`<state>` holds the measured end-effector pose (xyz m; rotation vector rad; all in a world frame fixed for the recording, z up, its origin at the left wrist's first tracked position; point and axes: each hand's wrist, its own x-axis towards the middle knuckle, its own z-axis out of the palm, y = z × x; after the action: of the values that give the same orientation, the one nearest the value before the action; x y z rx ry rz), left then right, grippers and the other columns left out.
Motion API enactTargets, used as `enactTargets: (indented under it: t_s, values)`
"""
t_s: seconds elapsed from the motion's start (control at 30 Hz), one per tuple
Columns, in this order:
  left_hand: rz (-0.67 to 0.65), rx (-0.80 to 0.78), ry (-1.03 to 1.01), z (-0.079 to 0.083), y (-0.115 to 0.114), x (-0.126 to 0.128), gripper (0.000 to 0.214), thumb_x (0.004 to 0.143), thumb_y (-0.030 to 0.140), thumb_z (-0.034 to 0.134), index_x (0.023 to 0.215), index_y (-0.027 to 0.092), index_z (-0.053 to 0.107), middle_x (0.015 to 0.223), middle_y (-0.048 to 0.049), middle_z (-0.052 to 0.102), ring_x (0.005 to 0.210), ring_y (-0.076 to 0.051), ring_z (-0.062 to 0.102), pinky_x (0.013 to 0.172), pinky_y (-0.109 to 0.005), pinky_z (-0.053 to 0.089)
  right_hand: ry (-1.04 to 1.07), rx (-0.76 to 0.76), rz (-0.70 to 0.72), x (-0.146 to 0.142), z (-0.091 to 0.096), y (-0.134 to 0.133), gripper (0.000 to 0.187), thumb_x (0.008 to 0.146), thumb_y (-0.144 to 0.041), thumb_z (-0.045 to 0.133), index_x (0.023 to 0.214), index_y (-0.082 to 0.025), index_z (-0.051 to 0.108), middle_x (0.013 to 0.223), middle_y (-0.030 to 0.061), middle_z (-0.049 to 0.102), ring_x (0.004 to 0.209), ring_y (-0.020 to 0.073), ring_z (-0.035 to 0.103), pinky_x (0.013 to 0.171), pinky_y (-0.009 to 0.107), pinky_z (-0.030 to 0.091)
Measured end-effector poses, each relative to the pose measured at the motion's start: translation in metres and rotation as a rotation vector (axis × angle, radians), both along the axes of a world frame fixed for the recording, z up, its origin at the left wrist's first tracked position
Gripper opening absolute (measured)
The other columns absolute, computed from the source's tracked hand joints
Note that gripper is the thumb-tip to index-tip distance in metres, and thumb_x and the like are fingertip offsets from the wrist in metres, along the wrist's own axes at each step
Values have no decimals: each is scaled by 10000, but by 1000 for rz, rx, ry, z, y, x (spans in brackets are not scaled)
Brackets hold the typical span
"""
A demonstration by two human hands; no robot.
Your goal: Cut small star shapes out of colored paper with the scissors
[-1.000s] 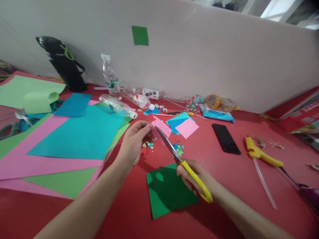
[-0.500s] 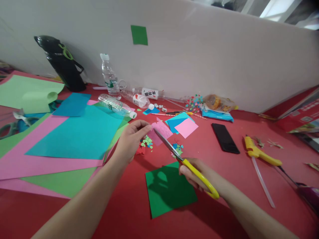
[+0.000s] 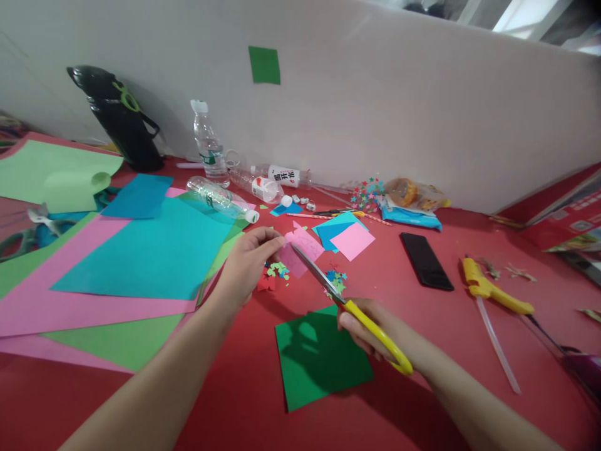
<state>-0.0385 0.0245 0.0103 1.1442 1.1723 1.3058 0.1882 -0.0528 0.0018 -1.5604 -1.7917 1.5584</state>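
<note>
Pinching the edge of a pink patterned paper (image 3: 308,243), the left grip (image 3: 246,263) has thumb and forefinger pressed together on it, above the red surface (image 3: 244,401). The right grip (image 3: 360,335) is wrapped around the yellow-handled scissors (image 3: 355,314), whose blades point far and left across the paper; whether they cut into it, I cannot tell. Below lies a dark green square (image 3: 323,360), with small green cutouts (image 3: 277,270) and little stars (image 3: 337,280) farther off. To the right are a black phone (image 3: 426,261) and a yellow glue gun (image 3: 488,292); to the left, a large turquoise sheet (image 3: 150,250) overlaps pink and green ones. A black flask (image 3: 124,125) stands at the far left.
</note>
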Motion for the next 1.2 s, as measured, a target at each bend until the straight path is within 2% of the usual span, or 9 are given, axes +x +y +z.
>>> enactTargets:
  t_s: [0.1,0.2,0.33,0.43,0.6,0.8,1.2]
  values:
    - [-19,-10,46,1,0,0,149,700,328,712,704,192,652,639,25,560,594,-116,480,562,-247,371,-11,-8,-8,-1,0,1,638,733,-838,453,740,-201,471,474,-81,399,388,67,355,369,195,274]
    - [-39,37,120,0,0,-1,139,713,334,705,702,203,662,703,13,577,689,-142,523,643,-267,409,-25,-33,-21,-1,-2,1,644,725,-841,453,761,-199,482,464,-81,409,374,70,365,358,190,286]
    - [-9,145,235,-1,2,-4,136,713,342,718,712,211,682,983,-28,617,979,-199,564,868,-316,418,-5,-52,-49,0,-4,1,639,721,-830,469,780,-195,499,440,-89,408,349,63,346,345,182,291]
    - [-71,140,235,-1,3,-6,159,742,355,697,700,205,669,1155,-50,604,1124,-230,537,962,-348,381,22,-76,-67,1,-4,0,588,747,-779,499,794,-194,520,432,-94,408,333,62,339,333,177,289]
    - [-121,79,131,0,2,-5,165,725,355,710,678,205,661,1036,-41,636,1000,-211,579,889,-331,423,24,-109,-105,-1,-1,0,501,794,-694,504,756,-196,527,406,-96,394,317,62,333,328,169,291]
    - [-192,50,63,-1,3,-7,132,740,347,695,708,223,667,777,5,611,791,-162,544,760,-291,423,88,-80,-68,4,-7,-1,519,797,-712,484,781,-196,537,403,-101,402,303,53,315,328,163,300]
    - [-188,43,85,-2,4,-10,143,732,353,702,717,215,670,753,9,606,768,-161,531,754,-284,412,32,-101,-101,-1,2,-1,475,780,-682,487,712,-211,488,378,-105,377,301,50,293,311,154,266]
